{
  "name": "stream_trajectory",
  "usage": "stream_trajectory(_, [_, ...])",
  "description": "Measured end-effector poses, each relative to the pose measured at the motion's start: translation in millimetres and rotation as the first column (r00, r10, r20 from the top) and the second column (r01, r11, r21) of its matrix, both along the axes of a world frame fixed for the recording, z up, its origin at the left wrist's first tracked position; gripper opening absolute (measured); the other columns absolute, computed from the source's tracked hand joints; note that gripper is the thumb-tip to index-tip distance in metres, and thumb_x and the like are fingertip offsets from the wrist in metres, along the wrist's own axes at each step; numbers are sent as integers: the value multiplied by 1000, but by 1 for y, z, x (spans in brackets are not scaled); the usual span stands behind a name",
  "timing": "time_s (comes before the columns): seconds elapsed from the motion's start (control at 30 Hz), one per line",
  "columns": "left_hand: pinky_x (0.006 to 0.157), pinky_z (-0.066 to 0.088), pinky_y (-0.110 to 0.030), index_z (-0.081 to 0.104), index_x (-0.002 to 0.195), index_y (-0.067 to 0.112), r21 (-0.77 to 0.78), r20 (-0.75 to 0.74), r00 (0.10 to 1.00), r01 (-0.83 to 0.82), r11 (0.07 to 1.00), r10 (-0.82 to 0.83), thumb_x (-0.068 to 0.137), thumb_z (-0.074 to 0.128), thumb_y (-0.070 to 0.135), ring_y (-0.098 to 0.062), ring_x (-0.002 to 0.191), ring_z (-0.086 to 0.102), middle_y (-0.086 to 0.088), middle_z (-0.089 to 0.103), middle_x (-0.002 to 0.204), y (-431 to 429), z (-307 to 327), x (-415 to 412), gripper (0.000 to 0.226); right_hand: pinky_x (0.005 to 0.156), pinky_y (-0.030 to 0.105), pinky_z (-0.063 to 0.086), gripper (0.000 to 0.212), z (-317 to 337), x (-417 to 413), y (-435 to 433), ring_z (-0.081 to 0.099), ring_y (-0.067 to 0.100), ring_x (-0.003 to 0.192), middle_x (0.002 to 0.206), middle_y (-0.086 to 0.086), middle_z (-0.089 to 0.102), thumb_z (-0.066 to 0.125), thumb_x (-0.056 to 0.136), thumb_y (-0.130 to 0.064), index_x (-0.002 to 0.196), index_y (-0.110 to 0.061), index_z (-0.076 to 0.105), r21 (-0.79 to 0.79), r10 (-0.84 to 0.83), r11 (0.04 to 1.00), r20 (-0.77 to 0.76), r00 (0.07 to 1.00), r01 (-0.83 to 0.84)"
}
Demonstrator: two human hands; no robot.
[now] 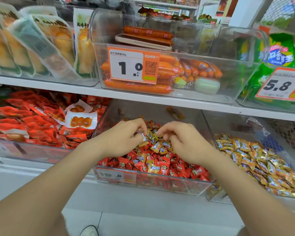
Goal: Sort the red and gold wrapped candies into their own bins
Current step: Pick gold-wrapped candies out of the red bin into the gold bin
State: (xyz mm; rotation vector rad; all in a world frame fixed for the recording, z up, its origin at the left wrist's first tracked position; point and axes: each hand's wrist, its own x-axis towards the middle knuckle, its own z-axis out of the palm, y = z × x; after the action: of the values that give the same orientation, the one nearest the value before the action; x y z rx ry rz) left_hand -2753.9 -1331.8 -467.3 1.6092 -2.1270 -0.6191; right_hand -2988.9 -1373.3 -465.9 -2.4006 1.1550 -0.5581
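The left grip [124, 138] was closed on a few gold candies [154, 139], thumb and curled fingers pinching the wrappers at the top of the heap. The right grip [182, 142] sat just beside it, fingertips bent down and pinching at the same small cluster of gold candies, the two grips nearly touching over it. Both bare forearms reached in from the lower edge of the view.

That cluster lay on a mound of red candies [163, 166] that filled the middle bin [177, 186], a clear bin with more gold pieces scattered through the red. A price label [116, 176] was fixed to its front wall. Just beside it, the right bin [215, 195] held a pile of gold-wrapped sweets [262, 160] only. To the left, another clear bin held red snack packets [32, 120]. On the shelf [143, 97] above stood a bin of orange sausages [194, 68] and green bags [279, 53].
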Motion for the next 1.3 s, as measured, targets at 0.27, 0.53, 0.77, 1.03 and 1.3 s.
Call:
stream_trajectory(0.27, [57,36,-32,52,68,14,-75,-40,995,-99,992,96,91,38,27,-11,55,41,-2,47,59,-1,4,-2,30,93,43,52,56,-25,11,-8,56,24,112,114,0,54,66,90,-68,133,-32,63,-105,6,993,-414,910,-54])
stream_trajectory(0.53, [62,55,-34,66,61,21,-165,9,992,-121,979,124,95,55,69,-10,49,62,-1,63,51,-5,1,-4,61,75,43,53,23,-15,0,-22,64,16,75,83,-4,69,61,104,-39,123,-25,61,-77,-10,997,-234,972,-8])
stream_trajectory(0.77, [78,59,-40,78,96,35,74,174,974,135,988,-146,89,75,57,-5,84,68,13,74,89,-8,-10,2,23,68,34,50,26,-5,-18,-17,60,16,63,77,4,68,60,106,-36,130,-32,66,44,-26,999,-48,998,28])
stream_trajectory(1.03, [64,49,-29,59,82,28,-53,201,975,110,992,-97,91,75,49,-7,72,59,10,65,78,-5,-11,-8,28,55,21,36,30,-10,-18,-12,47,10,67,68,-1,59,56,108,-27,137,-26,63,75,-154,983,-144,978,166])
stream_trajectory(1.3, [48,34,-21,56,104,27,35,111,983,145,989,-148,100,51,16,-7,47,44,5,57,60,4,-6,-19,13,65,24,52,17,-4,-12,-9,64,10,73,89,2,76,69,102,-14,117,-14,75,591,-368,795,294,882,135])
